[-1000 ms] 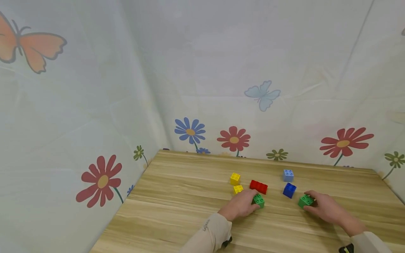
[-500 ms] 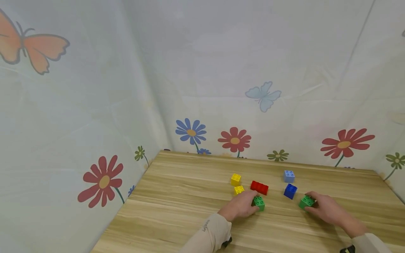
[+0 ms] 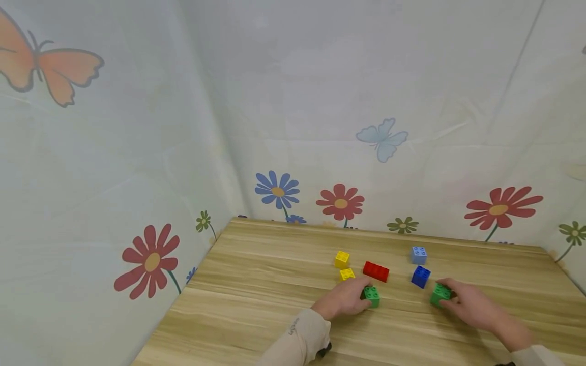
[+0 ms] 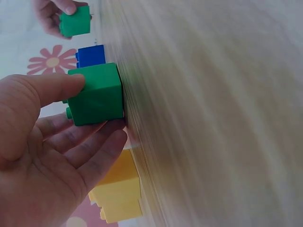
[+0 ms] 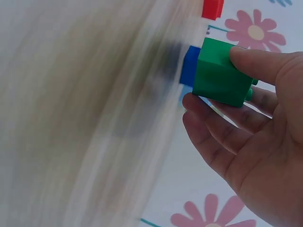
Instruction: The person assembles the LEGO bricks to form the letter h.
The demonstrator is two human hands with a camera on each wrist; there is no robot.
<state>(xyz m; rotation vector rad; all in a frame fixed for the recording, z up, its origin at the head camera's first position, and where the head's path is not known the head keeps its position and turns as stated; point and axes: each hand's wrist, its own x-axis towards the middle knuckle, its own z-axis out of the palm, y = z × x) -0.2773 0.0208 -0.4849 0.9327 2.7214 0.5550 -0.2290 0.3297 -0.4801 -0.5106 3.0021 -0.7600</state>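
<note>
My left hand (image 3: 344,298) pinches a green toy building brick (image 3: 372,297) between thumb and fingers. Seen from the left wrist, this green brick (image 4: 98,97) has its studs toward the palm and its underside right at the tabletop. On the right, my other hand (image 3: 478,306) grips a second green brick (image 3: 440,295) by its sides. In the right wrist view that brick (image 5: 220,75) is held between thumb and fingertips, a little off the wood. The two green bricks are apart, with bare wood between them.
Behind my left hand stand two yellow bricks (image 3: 342,260), the nearer partly hidden by the hand. A longer red brick (image 3: 376,271) lies beside them. A dark blue brick (image 3: 420,276) and a light blue one (image 3: 418,255) stand farther right. A flowered cloth (image 3: 293,127) hangs behind the wooden table (image 3: 265,254).
Both hands, with their green bricks, have shifted slightly left and toward the body in the last half second. The other bricks stay where they were; the head view has drifted a little.
</note>
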